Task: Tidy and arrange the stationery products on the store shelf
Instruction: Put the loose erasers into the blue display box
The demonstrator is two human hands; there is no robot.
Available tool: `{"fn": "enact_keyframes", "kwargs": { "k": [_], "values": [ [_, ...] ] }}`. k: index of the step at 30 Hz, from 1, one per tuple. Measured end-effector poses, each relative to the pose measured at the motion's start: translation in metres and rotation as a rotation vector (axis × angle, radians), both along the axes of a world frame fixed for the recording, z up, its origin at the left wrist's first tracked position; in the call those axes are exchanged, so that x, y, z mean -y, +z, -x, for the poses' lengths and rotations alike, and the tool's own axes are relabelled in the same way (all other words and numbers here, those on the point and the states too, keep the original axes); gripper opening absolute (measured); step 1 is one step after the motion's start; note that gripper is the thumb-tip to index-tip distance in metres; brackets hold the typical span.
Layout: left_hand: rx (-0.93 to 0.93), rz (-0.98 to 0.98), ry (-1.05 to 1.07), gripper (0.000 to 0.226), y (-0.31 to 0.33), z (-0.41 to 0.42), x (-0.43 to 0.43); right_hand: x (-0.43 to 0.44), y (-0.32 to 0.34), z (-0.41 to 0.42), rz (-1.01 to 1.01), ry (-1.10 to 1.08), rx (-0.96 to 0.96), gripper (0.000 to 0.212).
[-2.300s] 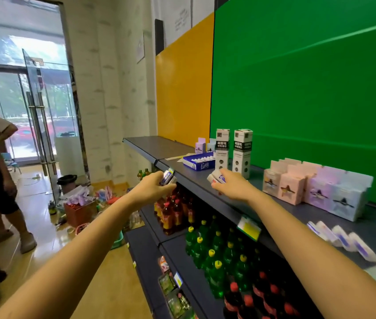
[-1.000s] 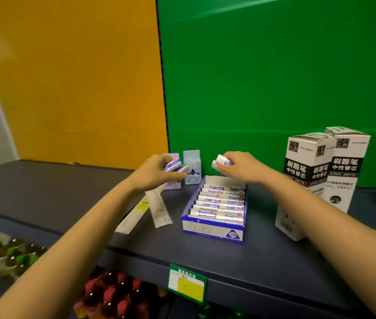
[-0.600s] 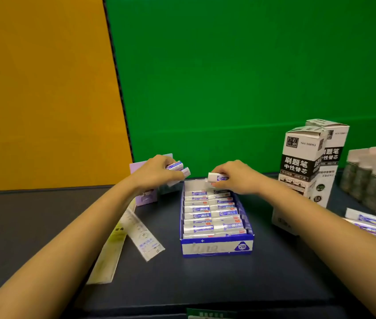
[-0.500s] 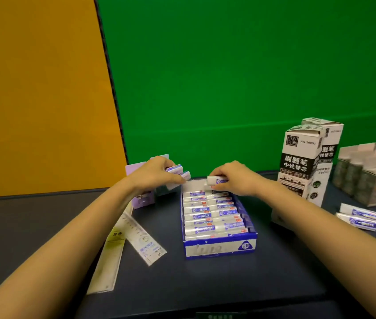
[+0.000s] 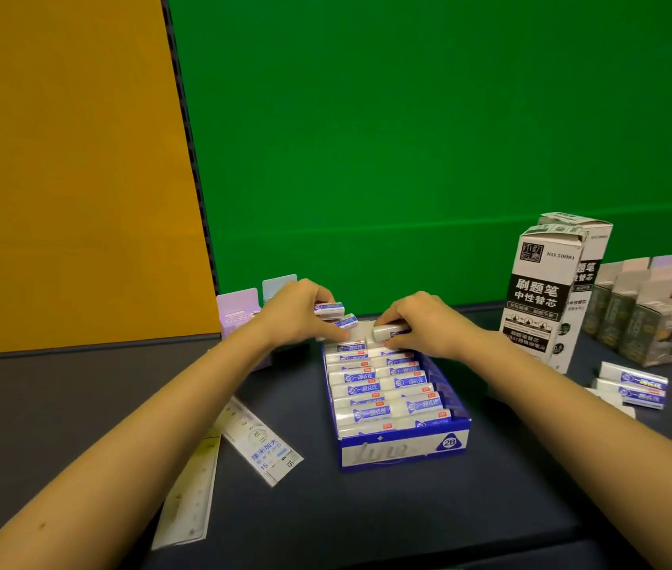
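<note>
A blue and white display box [image 5: 404, 446] stands on the dark shelf [image 5: 408, 508], filled with several rows of white erasers in blue sleeves. My right hand [image 5: 425, 322] pinches one eraser [image 5: 388, 332] over the box's far end. My left hand [image 5: 297, 314] holds two erasers [image 5: 336, 315] just left of that far end, with its fingertips touching the back row. Three loose erasers [image 5: 634, 384] lie on the shelf to the right.
Two rulers [image 5: 260, 442] lie left of the box. Two tall black and white refill cartons [image 5: 548, 294] stand to the right, with rows of small pastel boxes [image 5: 651, 318] beyond. Small purple and blue boxes [image 5: 239, 310] stand behind my left hand. Green and yellow panels back the shelf.
I walked up to the shelf with erasers in both hands. Both hands have since come down to the far end of the eraser box, the right one lowering its eraser toward the back row.
</note>
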State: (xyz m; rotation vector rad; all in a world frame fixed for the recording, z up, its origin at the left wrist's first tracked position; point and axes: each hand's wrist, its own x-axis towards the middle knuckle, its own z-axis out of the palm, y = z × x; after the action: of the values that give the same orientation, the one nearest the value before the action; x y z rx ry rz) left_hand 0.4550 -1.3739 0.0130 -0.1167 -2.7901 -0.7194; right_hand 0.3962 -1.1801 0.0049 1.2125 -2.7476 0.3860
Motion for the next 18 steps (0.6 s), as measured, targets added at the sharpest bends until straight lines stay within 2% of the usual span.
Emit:
{"fn": "enact_keyframes", "kwargs": {
  "k": [7, 11, 18],
  "values": [
    [0.007, 0.178, 0.008, 0.028, 0.001, 0.007, -0.012, -0.007, -0.003, -0.001, 0.058, -0.013, -0.051, 0.031],
    [0.042, 0.230, 0.003, 0.035, -0.004, 0.007, -0.017, -0.008, -0.006, -0.001, 0.064, -0.014, -0.076, 0.031],
    [0.066, 0.313, 0.000, 0.033, -0.010, 0.005, -0.018, -0.008, -0.006, 0.000, 0.057, -0.002, -0.084, 0.032]
  ]
}}
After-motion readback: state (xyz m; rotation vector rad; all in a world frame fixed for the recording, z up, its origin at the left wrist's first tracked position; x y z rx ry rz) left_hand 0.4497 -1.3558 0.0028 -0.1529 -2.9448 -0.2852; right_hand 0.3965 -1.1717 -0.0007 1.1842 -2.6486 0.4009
